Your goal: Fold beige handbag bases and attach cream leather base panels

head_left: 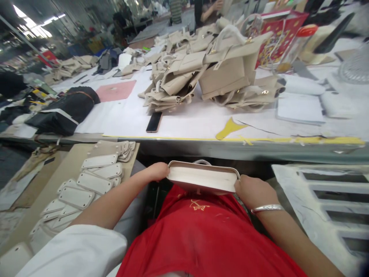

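I have the hands apart, the left hand (159, 171) gripping one end of the cream bag (203, 179) and the right hand (255, 189) the other. It sits just above the red apron (198, 234), long axis running left to right, right end dipping slightly, handle (202, 162) on the far side. Directly beyond, the counter (121, 121) edge blocks my way; on top lie a phone (153, 122), a yellow piece (230, 129) and piled beige bags (181, 75).

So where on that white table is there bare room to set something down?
On the white table, between the phone and yellow cutout; also between the pink sheet and front edge, left of the phone. It's crowded behind, where beige bags pile up.
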`<move>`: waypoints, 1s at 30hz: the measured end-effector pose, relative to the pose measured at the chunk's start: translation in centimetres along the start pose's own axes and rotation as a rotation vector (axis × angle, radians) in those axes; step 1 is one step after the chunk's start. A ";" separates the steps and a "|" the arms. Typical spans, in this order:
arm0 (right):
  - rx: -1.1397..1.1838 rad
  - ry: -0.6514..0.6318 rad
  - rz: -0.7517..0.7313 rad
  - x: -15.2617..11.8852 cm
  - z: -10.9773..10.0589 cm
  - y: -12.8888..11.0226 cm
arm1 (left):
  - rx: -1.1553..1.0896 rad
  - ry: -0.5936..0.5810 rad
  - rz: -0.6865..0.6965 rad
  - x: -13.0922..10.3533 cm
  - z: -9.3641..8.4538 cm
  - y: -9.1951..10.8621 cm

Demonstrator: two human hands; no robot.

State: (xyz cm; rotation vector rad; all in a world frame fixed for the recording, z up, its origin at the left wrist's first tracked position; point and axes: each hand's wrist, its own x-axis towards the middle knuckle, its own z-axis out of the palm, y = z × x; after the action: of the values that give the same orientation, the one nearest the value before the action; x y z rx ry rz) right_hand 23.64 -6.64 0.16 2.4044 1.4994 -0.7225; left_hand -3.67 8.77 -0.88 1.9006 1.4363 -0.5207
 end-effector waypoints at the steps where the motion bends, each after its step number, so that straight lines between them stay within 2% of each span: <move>1: 0.004 -0.002 -0.014 0.1 -0.1 0.1 | -0.037 -0.021 -0.018 -0.2 0.0 0.0; 6: 0.009 0.013 -0.100 0.7 0.3 1.0 | -0.135 -0.030 -0.065 -0.4 0.2 0.5; 10: 0.006 0.015 -0.089 0.8 0.5 1.2 | -0.138 -0.034 -0.087 -0.3 -0.2 0.9; 13: 0.011 0.015 -0.098 0.6 0.4 1.1 | -0.272 -0.109 -0.050 -1.2 -0.5 0.4; 15: 0.016 0.031 -0.130 0.5 0.5 1.2 | -0.316 -0.105 -0.008 -1.9 -0.3 0.1; 20: 0.012 0.042 -0.175 0.6 0.4 1.6 | -0.043 0.060 -0.011 -1.8 0.7 0.1; 25: 0.015 -0.001 -0.123 0.8 0.3 1.2 | 0.086 0.098 0.015 -0.6 0.5 0.4; 30: -0.006 0.015 -0.163 0.5 0.4 1.1 | 0.067 0.077 0.069 -0.1 0.6 0.1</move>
State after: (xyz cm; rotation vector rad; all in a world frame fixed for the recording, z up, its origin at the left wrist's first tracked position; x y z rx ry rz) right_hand 24.72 -6.92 -0.49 2.3076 1.7167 -0.7332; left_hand -3.55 8.21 -1.22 2.0356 1.4115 -0.4732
